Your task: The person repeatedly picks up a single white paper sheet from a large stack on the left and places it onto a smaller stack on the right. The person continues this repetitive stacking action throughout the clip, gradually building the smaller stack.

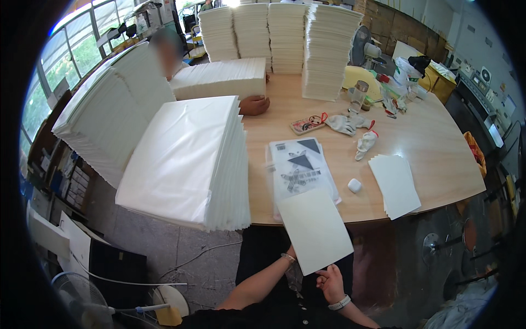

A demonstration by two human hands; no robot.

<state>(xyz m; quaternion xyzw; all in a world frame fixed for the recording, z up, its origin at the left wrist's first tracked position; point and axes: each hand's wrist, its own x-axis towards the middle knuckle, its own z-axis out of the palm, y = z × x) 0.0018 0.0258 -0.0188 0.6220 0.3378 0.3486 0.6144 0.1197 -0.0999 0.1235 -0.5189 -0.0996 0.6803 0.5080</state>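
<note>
On the left of the table [274, 123], a tall stack of white sheets [170, 153] stands well apart from the person's left hand [291, 251]. That hand is mostly hidden beneath the left side of a cream card [316, 230]; its fingers do not show, so its grip cannot be told, though it appears to support the card. The pile of printed plastic [298, 167] lies straight ahead of the hands, its near end overlapped in view by the card's far end; whether the two touch is unclear. Card and pile both run lengthwise away from the person, far ends leaning slightly left. The card's near end hangs over the lap. Just below its near right corner is the right hand [331, 283], fingers partly curled, one fingertip at the card's edge; a pinch cannot be confirmed. Farther right, a stack of cream cards [395, 185] lies nearer the right hand than the left.
</note>
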